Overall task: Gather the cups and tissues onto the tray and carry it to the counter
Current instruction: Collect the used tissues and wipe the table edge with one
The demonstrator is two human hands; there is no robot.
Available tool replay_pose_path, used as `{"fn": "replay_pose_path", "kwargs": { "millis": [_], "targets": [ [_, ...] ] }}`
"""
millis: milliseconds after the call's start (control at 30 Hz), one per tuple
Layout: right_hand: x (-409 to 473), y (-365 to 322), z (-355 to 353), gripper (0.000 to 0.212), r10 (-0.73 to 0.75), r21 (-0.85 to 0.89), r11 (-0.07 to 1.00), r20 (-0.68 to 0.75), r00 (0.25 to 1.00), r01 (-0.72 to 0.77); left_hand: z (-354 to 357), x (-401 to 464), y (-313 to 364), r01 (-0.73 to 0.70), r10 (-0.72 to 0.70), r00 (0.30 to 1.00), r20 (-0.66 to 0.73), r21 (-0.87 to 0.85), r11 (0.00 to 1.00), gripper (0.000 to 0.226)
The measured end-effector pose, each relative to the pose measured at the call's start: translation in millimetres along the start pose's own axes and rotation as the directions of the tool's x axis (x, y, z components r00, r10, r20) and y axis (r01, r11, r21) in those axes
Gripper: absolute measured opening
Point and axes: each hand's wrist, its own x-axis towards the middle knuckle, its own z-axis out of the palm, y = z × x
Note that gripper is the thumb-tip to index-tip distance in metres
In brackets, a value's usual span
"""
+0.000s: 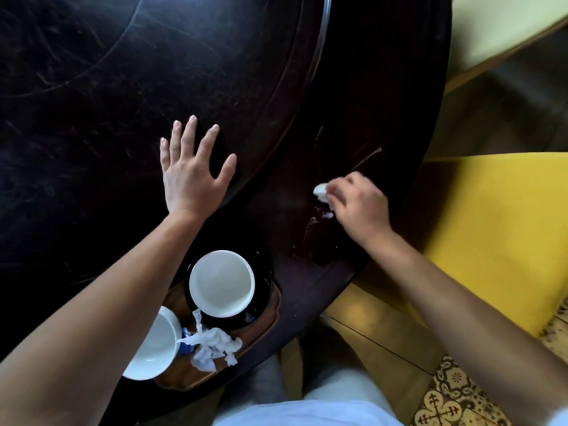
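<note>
I am seeing two cups (222,283) and crumpled tissues (212,344) already lying on the tray (270,315) at the table's (92,118) near edge. My right hand (358,204) is pinching one last tissue (321,192) by the right edge; my left hand (192,173) is resting spread flat, holding nothing. Carrying is remaining.

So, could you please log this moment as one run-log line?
left hand: open, flat on table | right hand: pinching tissue | tray: two cups, tissues
</note>
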Motion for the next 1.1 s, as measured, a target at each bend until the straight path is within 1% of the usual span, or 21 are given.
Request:
{"fn": "replay_pose_path", "kwargs": {
  "millis": [100,167,200,267,333,367,433,500,600,700,833,900,933,967,1000,1033,1100],
  "targets": [
    [-22.8,-9.6,6.1,0.008,-0.098,0.04,0.995,0.065,0.993,0.095,0.1,0.7,0.7,0.001,-0.001,1.0,0.002,-0.004,1.0,0.063],
    [-23.8,-9.0,1.4,0.009,-0.11,0.09,0.991,0.085,0.99,0.102,0.2,1.1,0.9,0.003,-0.003,1.0,0.004,-0.002,1.0,0.063],
    [-18.7,-6.8,-4.1,0.01,-0.085,0.122,0.99,0.061,0.995,0.077,0.3,1.2,0.7,0.003,-0.003,1.0,0.005,0.001,1.0,0.063],
    [1.4,4.1,-19.3,0.014,0.005,0.158,0.987,-0.072,0.997,0.006,0.3,0.8,0.4,0.003,-0.003,1.0,0.006,0.002,1.0,0.063],
    [31.0,25.6,-36.1,0.021,0.122,0.149,0.985,-0.202,0.972,-0.092,-0.1,0.5,0.2,0.002,-0.002,1.0,0.007,-0.001,1.0,0.063],
    [45.5,37.6,-43.5,0.023,0.184,0.138,0.978,-0.227,0.956,-0.155,-0.3,0.3,0.1,0.003,-0.003,1.0,0.008,0.0,1.0,0.063],
    [67.4,59.3,-51.0,0.022,0.283,0.095,0.958,-0.207,0.936,-0.269,-0.6,0.4,0.0,0.002,-0.002,1.0,0.008,0.0,1.0,0.063],
    [75.4,71.4,-49.4,0.017,0.322,0.05,0.947,-0.163,0.933,-0.318,-0.1,0.6,-0.1,0.0,0.0,1.0,0.008,-0.002,1.0,0.063],
    [66.7,64.2,-40.9,0.014,0.278,0.042,0.961,-0.137,0.951,-0.275,0.7,1.2,0.5,-0.002,0.002,1.0,0.006,-0.002,1.0,0.063],
    [40.2,44.6,-27.3,0.012,0.21,0.038,0.977,-0.084,0.974,-0.208,0.4,0.7,0.6,0.001,-0.001,1.0,0.014,0.005,1.0,0.063],
    [-3.9,12.8,-10.5,0.01,0.077,0.048,0.996,0.048,0.996,-0.08,0.4,0.9,0.5,-0.002,0.002,1.0,0.011,0.007,1.0,0.063],
    [-16.8,0.4,-7.7,0.009,0.036,0.066,0.997,0.128,0.991,-0.044,0.1,1.1,0.8,-0.001,0.001,1.0,0.014,0.006,1.0,0.063],
    [-18.2,-2.4,-9.2,0.008,0.029,0.085,0.996,0.141,0.99,-0.041,0.0,1.4,0.4,-0.001,0.001,1.0,0.015,0.008,1.0,0.063],
    [-15.9,-2.6,-12.8,0.009,0.031,0.111,0.993,0.117,0.993,-0.044,-0.1,1.1,-0.1,-0.002,0.002,1.0,0.014,0.009,1.0,0.063],
    [-9.3,0.5,-17.8,0.01,0.044,0.134,0.99,0.053,0.998,-0.051,0.1,0.9,-0.7,-0.003,0.003,1.0,0.012,0.008,1.0,0.063],
    [0.8,7.0,-23.9,0.014,0.071,0.153,0.986,-0.035,0.997,-0.065,0.0,0.6,-1.0,-0.003,0.003,1.0,0.011,0.006,1.0,0.063],
    [29.9,29.6,-39.8,0.025,0.159,0.166,0.978,-0.193,0.968,-0.127,-0.1,0.2,-1.0,-0.003,0.002,1.0,0.013,0.002,1.0,0.063]
  ]
}}
